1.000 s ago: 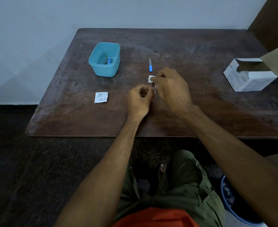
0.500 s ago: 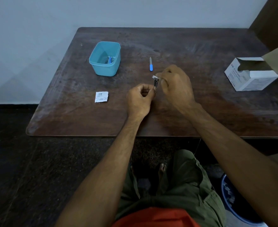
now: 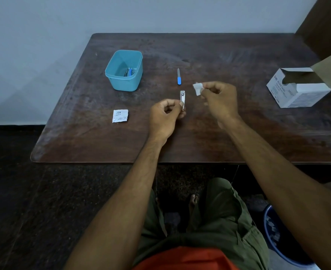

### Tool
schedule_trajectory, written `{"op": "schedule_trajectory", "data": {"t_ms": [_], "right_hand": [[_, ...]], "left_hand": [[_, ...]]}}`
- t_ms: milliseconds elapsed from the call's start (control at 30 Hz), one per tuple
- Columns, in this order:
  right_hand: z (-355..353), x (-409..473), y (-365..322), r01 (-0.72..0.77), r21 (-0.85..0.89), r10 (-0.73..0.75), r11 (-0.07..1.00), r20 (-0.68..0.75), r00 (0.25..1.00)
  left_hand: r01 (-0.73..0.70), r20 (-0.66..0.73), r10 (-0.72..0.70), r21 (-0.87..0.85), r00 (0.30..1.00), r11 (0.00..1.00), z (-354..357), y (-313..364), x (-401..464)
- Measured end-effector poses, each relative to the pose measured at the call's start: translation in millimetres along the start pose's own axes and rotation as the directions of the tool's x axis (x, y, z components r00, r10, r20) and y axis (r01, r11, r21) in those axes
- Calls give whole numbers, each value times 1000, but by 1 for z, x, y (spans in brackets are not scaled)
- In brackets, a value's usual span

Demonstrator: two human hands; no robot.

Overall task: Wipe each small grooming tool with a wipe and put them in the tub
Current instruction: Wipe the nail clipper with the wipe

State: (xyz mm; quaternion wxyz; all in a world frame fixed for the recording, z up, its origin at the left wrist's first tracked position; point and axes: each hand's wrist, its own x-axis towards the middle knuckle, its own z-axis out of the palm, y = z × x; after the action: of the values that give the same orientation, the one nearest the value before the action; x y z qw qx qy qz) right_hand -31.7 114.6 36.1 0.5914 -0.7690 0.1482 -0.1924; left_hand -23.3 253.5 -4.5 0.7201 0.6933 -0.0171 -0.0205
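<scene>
My left hand (image 3: 165, 115) pinches the near end of a small silver nail clipper (image 3: 182, 98), which points away from me above the table. My right hand (image 3: 218, 100) holds a small white wipe (image 3: 197, 89) between thumb and finger, a short way right of the clipper and apart from it. A nail file with a blue handle (image 3: 178, 77) lies flat just beyond the clipper. The teal tub (image 3: 121, 82) stands at the back left and holds a few small tools, one with blue on it.
A torn white wipe packet (image 3: 119, 115) lies left of my left hand. An open white carton (image 3: 297, 90) stands at the table's right edge. The wooden table (image 3: 238, 133) ends just before my knees. A blue bin (image 3: 273, 236) sits on the floor at the lower right.
My right hand has pulled the wipe off the clipper and moved right. The clipper now shows bare in my left hand, which has barely moved.
</scene>
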Motion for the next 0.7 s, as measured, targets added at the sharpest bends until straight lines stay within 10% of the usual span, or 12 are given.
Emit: {"op": "schedule_trajectory", "data": {"t_ms": [700], "right_hand": [[14, -19, 16, 20, -101, -6, 995, 135, 991]], "left_hand": [[51, 63, -52, 16, 997, 999, -2, 4, 1]]}}
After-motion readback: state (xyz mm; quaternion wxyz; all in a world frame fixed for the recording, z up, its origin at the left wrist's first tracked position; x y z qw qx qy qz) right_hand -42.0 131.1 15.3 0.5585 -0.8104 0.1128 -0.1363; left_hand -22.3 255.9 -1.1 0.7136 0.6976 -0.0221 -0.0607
